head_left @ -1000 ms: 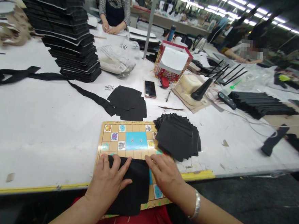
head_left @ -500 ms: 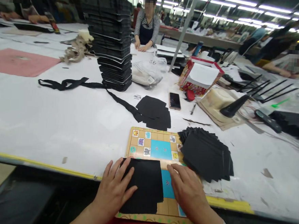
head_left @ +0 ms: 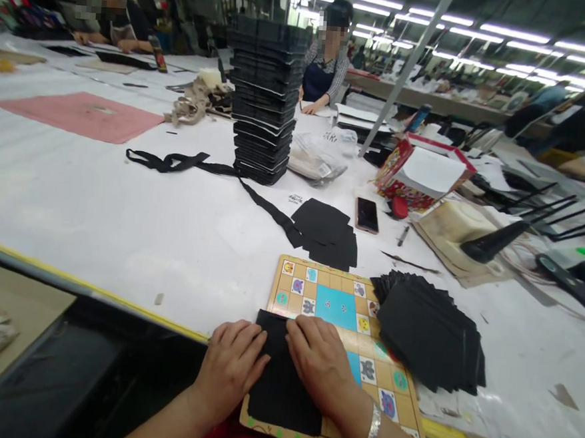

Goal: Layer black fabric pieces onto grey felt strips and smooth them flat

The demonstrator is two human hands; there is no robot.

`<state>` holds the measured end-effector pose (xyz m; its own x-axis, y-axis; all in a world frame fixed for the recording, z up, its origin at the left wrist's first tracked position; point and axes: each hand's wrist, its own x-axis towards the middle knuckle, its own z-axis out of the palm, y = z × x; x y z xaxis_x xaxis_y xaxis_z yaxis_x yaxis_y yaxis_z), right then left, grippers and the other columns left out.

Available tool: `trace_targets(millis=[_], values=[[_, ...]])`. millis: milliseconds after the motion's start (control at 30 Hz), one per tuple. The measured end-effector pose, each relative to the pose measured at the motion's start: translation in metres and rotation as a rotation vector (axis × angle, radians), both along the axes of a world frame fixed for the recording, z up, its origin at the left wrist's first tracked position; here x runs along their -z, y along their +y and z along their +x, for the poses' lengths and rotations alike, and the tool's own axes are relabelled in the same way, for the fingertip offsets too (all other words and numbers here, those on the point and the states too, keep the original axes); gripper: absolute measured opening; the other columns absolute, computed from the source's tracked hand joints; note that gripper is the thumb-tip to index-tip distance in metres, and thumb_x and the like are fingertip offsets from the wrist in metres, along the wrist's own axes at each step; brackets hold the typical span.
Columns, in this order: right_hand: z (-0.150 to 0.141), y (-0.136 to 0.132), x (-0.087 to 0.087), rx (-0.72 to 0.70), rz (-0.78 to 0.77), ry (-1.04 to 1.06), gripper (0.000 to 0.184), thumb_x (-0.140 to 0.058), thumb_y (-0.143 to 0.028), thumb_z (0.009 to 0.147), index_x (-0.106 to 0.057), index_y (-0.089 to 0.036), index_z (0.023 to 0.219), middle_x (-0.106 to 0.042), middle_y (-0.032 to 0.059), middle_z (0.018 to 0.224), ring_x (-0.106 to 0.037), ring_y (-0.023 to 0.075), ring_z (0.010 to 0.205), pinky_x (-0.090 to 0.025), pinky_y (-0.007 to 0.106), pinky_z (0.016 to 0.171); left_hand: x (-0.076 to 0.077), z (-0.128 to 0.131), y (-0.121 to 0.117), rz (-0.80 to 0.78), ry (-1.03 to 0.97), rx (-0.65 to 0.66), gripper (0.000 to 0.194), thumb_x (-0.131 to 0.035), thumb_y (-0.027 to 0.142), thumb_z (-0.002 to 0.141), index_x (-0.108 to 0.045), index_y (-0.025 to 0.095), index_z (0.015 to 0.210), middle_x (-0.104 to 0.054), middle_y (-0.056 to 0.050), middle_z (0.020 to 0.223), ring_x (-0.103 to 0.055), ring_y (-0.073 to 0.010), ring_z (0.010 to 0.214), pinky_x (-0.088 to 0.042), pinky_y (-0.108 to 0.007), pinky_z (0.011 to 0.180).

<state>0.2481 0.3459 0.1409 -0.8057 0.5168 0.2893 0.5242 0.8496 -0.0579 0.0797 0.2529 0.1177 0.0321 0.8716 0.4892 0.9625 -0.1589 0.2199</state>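
My left hand [head_left: 231,367] lies flat, fingers spread, on the left edge of a black fabric piece [head_left: 280,392]. My right hand [head_left: 318,362] presses down on the same piece from the right, fingers extended, a silver bangle at the wrist. The piece rests on a colourful game board [head_left: 339,302] at the table's near edge. A fanned pile of black pieces [head_left: 427,332] sits on the board's right side. A smaller set of black pieces [head_left: 329,233] lies beyond the board.
A tall stack of black parts [head_left: 266,90], a long black strap [head_left: 186,163], a phone [head_left: 367,214], a red box [head_left: 421,171], a plastic bag [head_left: 321,155] and a pink cloth [head_left: 87,114] are on the white table [head_left: 123,200]. Other people work at the far side.
My right hand slid left from the bare board onto the black piece, close beside the left hand. The view swung to the left.
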Motion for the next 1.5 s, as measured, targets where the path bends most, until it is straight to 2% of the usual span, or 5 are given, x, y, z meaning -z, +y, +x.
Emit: trace_targets(millis=[200,400,667,900,1500], values=[[-0.039,0.023,-0.009,-0.099,-0.075,-0.189,0.015,-0.049,-0.012,0.085,-0.059,-0.014,0.095,-0.059,0.0098,0.088,-0.051,0.0231,0.082,-0.039,0.036,0.071,-0.001,0.004,0.005,-0.059,0.056,0.062,0.023,-0.050,0.028,0.086,-0.061,0.018,0.103,-0.066,-0.004,0.101,-0.052,-0.0201,0.097,-0.035,-0.038,0.086],[-0.040,0.048,-0.011,0.090,-0.414,-0.160,0.017,-0.044,-0.017,0.089,-0.059,-0.016,0.081,-0.060,0.0037,0.078,-0.055,0.0146,0.074,-0.039,0.024,0.065,0.002,0.001,0.006,-0.069,0.075,0.057,0.024,-0.053,0.033,0.084,-0.060,0.023,0.104,-0.064,-0.002,0.108,-0.051,-0.0197,0.100,-0.034,-0.037,0.086],[-0.043,0.044,-0.012,-0.188,-0.265,-0.196,0.008,-0.052,-0.021,0.085,-0.059,-0.016,0.086,-0.058,0.0073,0.087,-0.050,0.0192,0.084,-0.037,0.031,0.075,0.001,0.002,0.008,-0.081,0.079,0.052,0.023,-0.054,0.033,0.084,-0.060,0.024,0.104,-0.064,-0.002,0.108,-0.051,-0.0205,0.101,-0.034,-0.038,0.087],[-0.054,0.049,-0.004,0.129,-0.490,-0.070,0.017,-0.046,-0.016,0.085,-0.057,-0.015,0.072,-0.059,0.0034,0.074,-0.052,0.0133,0.069,-0.037,0.024,0.063,0.002,0.002,0.008,-0.099,0.067,0.067,0.025,-0.055,0.033,0.083,-0.059,0.023,0.106,-0.062,-0.001,0.114,-0.051,-0.0205,0.098,-0.034,-0.038,0.087],[-0.032,0.039,-0.007,0.284,-0.531,0.173,0.027,-0.033,-0.028,0.094,-0.056,-0.017,0.086,-0.059,0.0054,0.081,-0.055,0.0171,0.077,-0.043,0.028,0.070,-0.002,0.000,0.011,-0.101,0.024,0.082,0.029,-0.065,0.034,0.075,-0.059,0.024,0.102,-0.063,-0.001,0.111,-0.052,-0.0220,0.097,-0.035,-0.038,0.085]])
